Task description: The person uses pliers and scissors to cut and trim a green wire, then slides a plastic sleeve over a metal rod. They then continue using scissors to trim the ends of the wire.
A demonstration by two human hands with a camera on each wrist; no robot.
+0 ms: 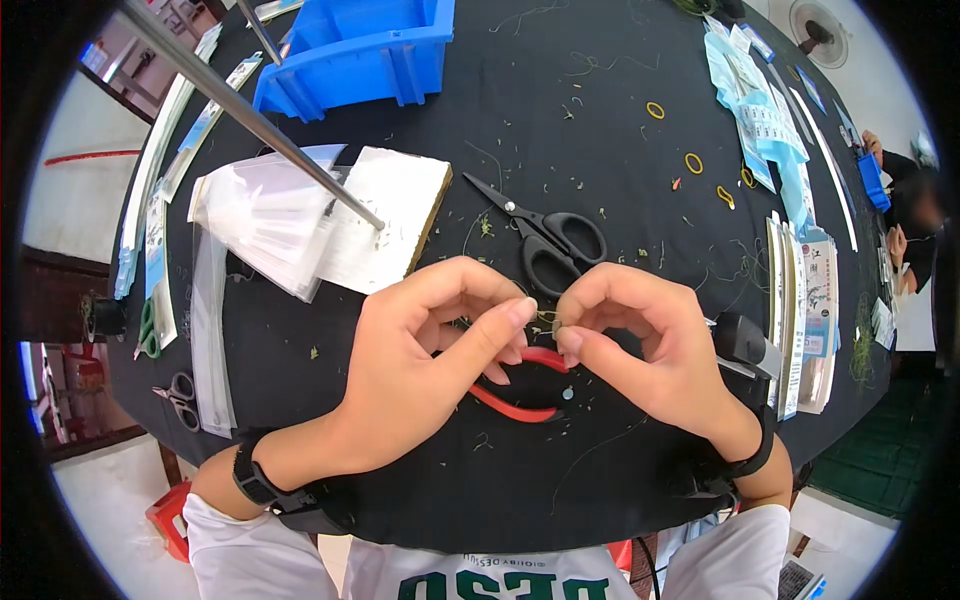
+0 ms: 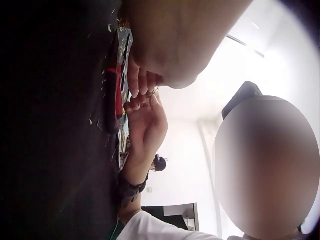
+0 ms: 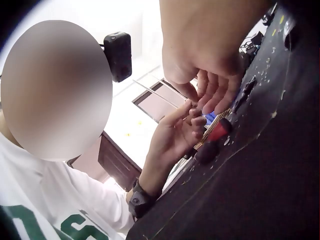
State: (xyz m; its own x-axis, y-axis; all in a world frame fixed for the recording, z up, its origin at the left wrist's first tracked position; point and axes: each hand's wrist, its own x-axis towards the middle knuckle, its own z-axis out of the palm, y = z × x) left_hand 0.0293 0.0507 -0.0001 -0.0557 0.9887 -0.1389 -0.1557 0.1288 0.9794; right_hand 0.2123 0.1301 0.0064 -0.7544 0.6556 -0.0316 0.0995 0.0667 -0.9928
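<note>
Near the middle of the head view, the left hand [image 1: 425,365] and the right hand [image 1: 650,350] face each other, fingertips close. Each hand pinches a small thin greenish thread-like strand [image 1: 545,318] between thumb and forefinger; its exact shape is too small to tell. Beneath the hands lie red-handled pliers [image 1: 515,408], partly hidden by the left fingers. Just beyond the fingertips, black scissors [image 1: 545,235] rest on the black cloth. In the left wrist view the left hand [image 2: 165,45] is close by, with the red handle [image 2: 118,92] beside it. The right wrist view shows the right hand [image 3: 210,65] meeting the left fingers.
A white pad [image 1: 385,215] and clear plastic sleeves [image 1: 265,215] lie at left under a metal rod [image 1: 260,120]. Behind them stands a blue bin [image 1: 370,60]. Packaged strips [image 1: 818,300], a black stapler-like tool [image 1: 742,342] and yellow rings [image 1: 694,163] are at right; another person sits beyond.
</note>
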